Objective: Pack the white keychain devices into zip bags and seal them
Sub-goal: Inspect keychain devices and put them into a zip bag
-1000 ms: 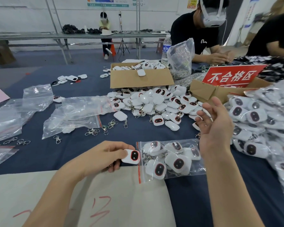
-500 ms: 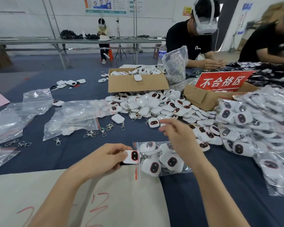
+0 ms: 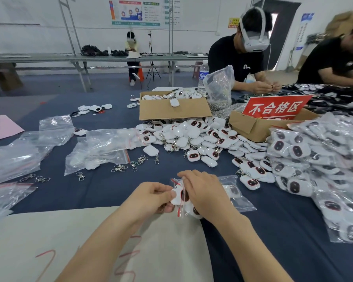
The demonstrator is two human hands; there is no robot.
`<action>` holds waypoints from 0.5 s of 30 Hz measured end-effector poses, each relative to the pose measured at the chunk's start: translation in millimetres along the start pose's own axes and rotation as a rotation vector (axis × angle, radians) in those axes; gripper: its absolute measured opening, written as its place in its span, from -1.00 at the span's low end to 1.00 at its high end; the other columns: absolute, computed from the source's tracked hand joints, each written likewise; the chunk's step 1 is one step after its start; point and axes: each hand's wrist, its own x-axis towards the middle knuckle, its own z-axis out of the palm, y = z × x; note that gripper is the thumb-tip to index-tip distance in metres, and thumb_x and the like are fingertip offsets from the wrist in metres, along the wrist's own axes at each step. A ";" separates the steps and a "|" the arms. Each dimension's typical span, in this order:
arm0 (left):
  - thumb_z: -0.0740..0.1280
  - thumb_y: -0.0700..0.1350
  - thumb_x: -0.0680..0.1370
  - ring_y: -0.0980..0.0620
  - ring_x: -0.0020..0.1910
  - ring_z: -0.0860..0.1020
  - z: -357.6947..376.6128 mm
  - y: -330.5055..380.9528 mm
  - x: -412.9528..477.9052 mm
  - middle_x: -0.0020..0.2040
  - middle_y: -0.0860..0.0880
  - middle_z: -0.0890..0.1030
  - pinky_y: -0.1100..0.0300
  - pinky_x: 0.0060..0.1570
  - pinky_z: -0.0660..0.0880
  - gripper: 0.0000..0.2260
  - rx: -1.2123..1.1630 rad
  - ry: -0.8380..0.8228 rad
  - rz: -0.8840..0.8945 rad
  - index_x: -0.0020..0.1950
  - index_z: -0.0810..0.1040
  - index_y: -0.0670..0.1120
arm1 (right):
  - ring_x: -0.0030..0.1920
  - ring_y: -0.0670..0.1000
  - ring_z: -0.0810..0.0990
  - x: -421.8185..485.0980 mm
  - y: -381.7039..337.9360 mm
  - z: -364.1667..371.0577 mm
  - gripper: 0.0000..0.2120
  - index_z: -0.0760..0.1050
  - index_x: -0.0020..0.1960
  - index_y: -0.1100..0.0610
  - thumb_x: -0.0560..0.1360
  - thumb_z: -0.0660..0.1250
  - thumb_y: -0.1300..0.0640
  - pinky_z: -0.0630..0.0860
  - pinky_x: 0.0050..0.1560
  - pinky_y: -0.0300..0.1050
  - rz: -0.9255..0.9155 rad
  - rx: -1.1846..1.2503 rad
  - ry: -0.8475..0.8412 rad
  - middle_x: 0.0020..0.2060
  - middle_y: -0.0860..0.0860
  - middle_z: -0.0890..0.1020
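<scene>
A clear zip bag (image 3: 235, 197) with a red seal strip lies on the blue table in front of me, holding several white keychain devices. My left hand (image 3: 151, 197) pinches one white keychain device (image 3: 176, 197) at the bag's mouth. My right hand (image 3: 204, 192) grips the bag's open red-lined edge and covers most of the bag. A loose heap of white keychain devices (image 3: 192, 135) lies just beyond.
Filled bags (image 3: 322, 169) pile up at the right. Empty zip bags (image 3: 102, 147) and loose metal clasps (image 3: 130, 164) lie at the left. Two cardboard boxes (image 3: 171, 108) and a red sign (image 3: 275, 107) stand behind the heap. People work across the table. A beige sheet (image 3: 49, 241) lies near me.
My right hand came back from the heap at the right and took hold of the bag's mouth. My left hand brought its device up to the opening.
</scene>
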 end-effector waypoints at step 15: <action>0.07 -0.51 0.47 -0.07 -0.29 0.64 18.9 4.5 -7.7 -0.14 -0.19 0.70 0.14 -0.20 0.62 -0.60 -0.241 0.018 0.005 0.17 0.53 -0.23 | 0.22 0.08 0.53 7.4 -13.5 -11.3 -0.69 0.36 0.41 -0.04 0.70 0.07 0.06 0.33 0.23 0.02 0.048 -0.049 -0.095 0.26 -0.05 0.56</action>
